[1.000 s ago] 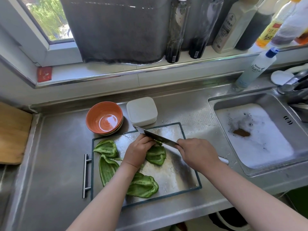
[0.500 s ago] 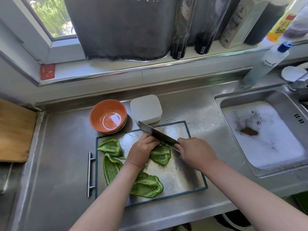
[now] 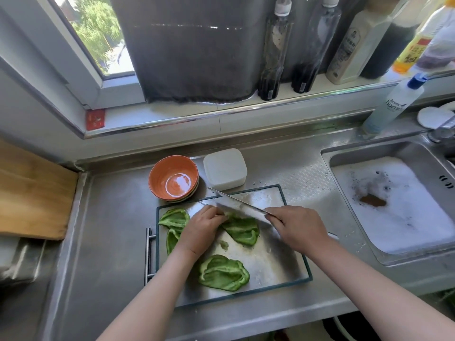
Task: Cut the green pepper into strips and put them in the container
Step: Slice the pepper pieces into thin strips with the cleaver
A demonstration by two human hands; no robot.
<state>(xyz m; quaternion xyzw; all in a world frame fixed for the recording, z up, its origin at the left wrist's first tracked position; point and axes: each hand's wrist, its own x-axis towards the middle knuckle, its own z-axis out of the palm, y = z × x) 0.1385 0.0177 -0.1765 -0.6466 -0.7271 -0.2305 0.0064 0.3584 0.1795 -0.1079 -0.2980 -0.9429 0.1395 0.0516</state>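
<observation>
Your view has come closer; your right hand [image 3: 299, 226] grips the steel cleaver [image 3: 237, 205], your left hand [image 3: 200, 231] presses the flat green pepper piece [image 3: 242, 230] mid-board. Curl those fingertips back, slice evenly.

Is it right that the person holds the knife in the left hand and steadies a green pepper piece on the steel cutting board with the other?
Not quite: the head view shows the long steel knife in the right hand. The left hand steadies the flat green pepper piece on the steel cutting board; the rest is right.
</observation>
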